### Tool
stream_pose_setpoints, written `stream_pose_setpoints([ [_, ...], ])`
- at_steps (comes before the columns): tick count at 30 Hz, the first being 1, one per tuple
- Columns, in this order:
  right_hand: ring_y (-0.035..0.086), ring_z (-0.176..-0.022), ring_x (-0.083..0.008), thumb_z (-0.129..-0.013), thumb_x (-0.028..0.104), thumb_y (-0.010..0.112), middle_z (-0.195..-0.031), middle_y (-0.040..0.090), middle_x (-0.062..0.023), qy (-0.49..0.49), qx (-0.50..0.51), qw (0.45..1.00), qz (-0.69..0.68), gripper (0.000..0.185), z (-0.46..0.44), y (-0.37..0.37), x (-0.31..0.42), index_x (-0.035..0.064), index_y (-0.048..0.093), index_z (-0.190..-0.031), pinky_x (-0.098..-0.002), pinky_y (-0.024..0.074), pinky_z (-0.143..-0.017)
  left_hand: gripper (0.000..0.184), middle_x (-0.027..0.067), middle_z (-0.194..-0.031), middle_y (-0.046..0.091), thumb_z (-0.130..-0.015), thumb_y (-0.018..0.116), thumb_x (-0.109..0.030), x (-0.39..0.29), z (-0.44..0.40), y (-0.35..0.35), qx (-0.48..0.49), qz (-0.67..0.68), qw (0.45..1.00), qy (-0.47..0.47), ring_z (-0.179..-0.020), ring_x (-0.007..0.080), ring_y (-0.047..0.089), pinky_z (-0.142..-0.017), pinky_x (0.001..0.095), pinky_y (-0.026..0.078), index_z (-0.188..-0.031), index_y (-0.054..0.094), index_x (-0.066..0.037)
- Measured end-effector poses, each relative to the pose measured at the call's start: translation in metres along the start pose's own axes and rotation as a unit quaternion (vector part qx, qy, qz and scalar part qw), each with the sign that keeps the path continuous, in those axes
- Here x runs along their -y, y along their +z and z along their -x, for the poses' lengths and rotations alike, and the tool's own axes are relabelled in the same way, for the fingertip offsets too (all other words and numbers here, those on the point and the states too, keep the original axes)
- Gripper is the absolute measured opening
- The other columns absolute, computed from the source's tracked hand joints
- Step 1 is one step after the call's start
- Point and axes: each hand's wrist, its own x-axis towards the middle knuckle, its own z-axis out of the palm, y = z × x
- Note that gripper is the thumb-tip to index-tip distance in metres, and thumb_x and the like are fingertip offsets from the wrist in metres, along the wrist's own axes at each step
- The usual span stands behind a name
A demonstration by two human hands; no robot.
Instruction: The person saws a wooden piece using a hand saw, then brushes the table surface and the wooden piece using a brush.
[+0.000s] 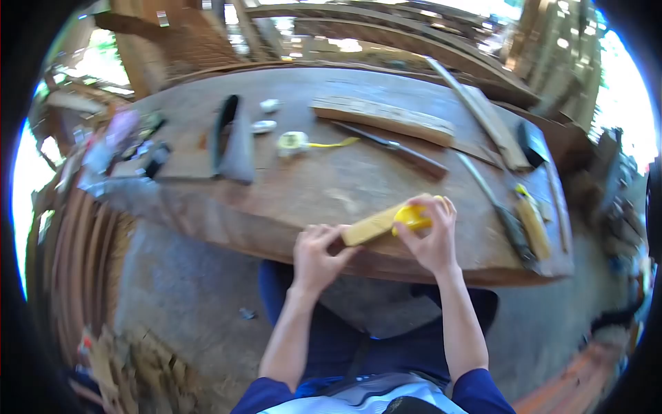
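Observation:
My left hand [318,255] grips the left end of a short, pale wooden block [372,225] at the near edge of the workbench [289,200]. Thumb and fingers of my right hand [434,238] close around a rounded yellow object [412,217], which is against the block's right end; its exact kind is not clear. Beyond the hands lie a chisel-like tool with a wooden handle [420,160] and a long wooden beam [383,119]. A white tape measure [292,143], its yellow tape partly out, rests further left.
A hand plane-like dark tool [233,141] stands at the left of the bench, near two small white items [264,127]. On the right lie a long saw-like tool [500,214], a yellow-handled tool [532,224] and a wooden strip [483,117]. Planks [83,255] lean at the left.

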Motion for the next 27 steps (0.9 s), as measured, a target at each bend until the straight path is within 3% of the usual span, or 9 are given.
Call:
stream_pose_setpoints([
  [2, 0.068, -0.120, -0.0280, -0.083, 0.029, 0.093, -0.117, 0.075, -0.0031, -0.090, 0.041, 0.995, 0.013, 0.037, 0.000, 0.039, 0.038, 0.0159, 0.074, -0.112, -0.0598, 0.0285, -0.128, 0.051, 0.0080, -0.097, 0.075, -0.080, 0.097, -0.038, -0.006, 0.002, -0.003, -0.003, 0.012, 1.000, -0.018, -0.099, 0.0317, 0.067, -0.095, 0.0453, 0.054, -0.118, 0.084, -0.006],
  [5, 0.068, -0.121, -0.0264, -0.082, 0.029, 0.093, -0.116, 0.075, -0.0020, -0.118, 0.046, 0.992, -0.022, 0.038, -0.003, 0.049, 0.039, 0.0169, 0.074, -0.112, -0.0618, 0.0276, -0.128, 0.048, 0.0052, -0.094, 0.073, -0.079, 0.097, -0.036, -0.002, 0.005, 0.003, -0.013, 0.000, 1.000, -0.029, -0.096, 0.0289, 0.066, -0.093, 0.0435, 0.054, -0.118, 0.085, -0.011],
  [10, 0.068, -0.125, -0.0312, -0.082, 0.026, 0.094, -0.116, 0.076, -0.0064, -0.010, 0.028, 0.999, 0.027, 0.040, -0.027, 0.008, -0.034, 0.0149, 0.073, -0.114, -0.0602, 0.0304, -0.127, 0.044, 0.0041, -0.087, 0.069, -0.080, 0.097, -0.028, -0.014, -0.003, 0.000, 0.017, -0.036, 0.999, -0.031, -0.091, 0.0254, 0.063, -0.088, 0.0419, 0.054, -0.119, 0.086, -0.012],
  [13, 0.067, -0.126, -0.0277, -0.084, 0.033, 0.091, -0.117, 0.075, -0.0058, -0.012, 0.039, 0.999, -0.014, 0.038, -0.023, 0.009, -0.023, 0.0159, 0.073, -0.113, -0.0629, 0.0292, -0.127, 0.043, 0.0030, -0.087, 0.068, -0.081, 0.096, -0.030, -0.013, -0.002, 0.001, 0.024, -0.051, 0.998, -0.024, -0.090, 0.0249, 0.062, -0.087, 0.0426, 0.052, -0.119, 0.086, -0.013],
  [17, 0.068, -0.130, -0.0256, -0.087, 0.041, 0.088, -0.119, 0.075, -0.0055, -0.173, 0.131, 0.973, -0.074, 0.040, 0.000, 0.040, 0.041, 0.0161, 0.074, -0.115, -0.0666, 0.0259, -0.130, 0.044, 0.0029, -0.091, 0.070, -0.082, 0.093, -0.035, 0.003, 0.004, 0.005, 0.030, -0.027, 0.999, -0.032, -0.092, 0.0271, 0.064, -0.091, 0.0432, 0.052, -0.121, 0.085, -0.016],
  [20, 0.070, -0.124, -0.0297, -0.084, 0.032, 0.088, -0.119, 0.075, -0.0084, -0.098, 0.141, 0.984, -0.040, 0.036, -0.026, 0.028, 0.010, 0.0166, 0.075, -0.114, -0.0694, 0.0275, -0.128, 0.047, 0.0051, -0.094, 0.072, -0.081, 0.095, -0.035, -0.006, 0.002, 0.005, 0.016, -0.041, 0.999, -0.017, -0.095, 0.0297, 0.065, -0.092, 0.0456, 0.051, -0.122, 0.085, -0.015],
  [22, 0.071, -0.116, -0.0317, -0.081, 0.026, 0.090, -0.113, 0.074, -0.0096, -0.071, 0.076, 0.994, 0.021, 0.035, -0.045, 0.018, -0.017, 0.0148, 0.075, -0.110, -0.0682, 0.0281, -0.127, 0.045, 0.0053, -0.094, 0.071, -0.081, 0.096, -0.035, -0.008, 0.005, 0.004, 0.004, -0.045, 0.999, -0.019, -0.095, 0.0285, 0.063, -0.093, 0.0440, 0.050, -0.120, 0.086, -0.013],
  [25, 0.071, -0.116, -0.0319, -0.081, 0.026, 0.090, -0.113, 0.074, -0.0091, -0.026, 0.044, 0.998, 0.023, 0.035, -0.041, 0.017, 0.000, 0.0150, 0.075, -0.110, -0.0688, 0.0262, -0.128, 0.042, 0.0042, -0.093, 0.069, -0.081, 0.096, -0.033, -0.011, 0.005, 0.001, -0.005, -0.035, 0.999, -0.038, -0.094, 0.0268, 0.061, -0.092, 0.0418, 0.049, -0.116, 0.086, -0.012],
  [27, 0.070, -0.119, -0.0304, -0.081, 0.029, 0.090, -0.112, 0.074, -0.0075, -0.074, 0.083, 0.994, -0.010, 0.040, -0.015, 0.039, 0.029, 0.0142, 0.072, -0.113, -0.0630, 0.0257, -0.131, 0.040, 0.0035, -0.094, 0.069, -0.081, 0.095, -0.033, -0.010, 0.004, 0.013, 0.000, -0.026, 0.999, -0.037, -0.094, 0.0272, 0.061, -0.091, 0.0421, 0.048, -0.114, 0.085, -0.013],
])
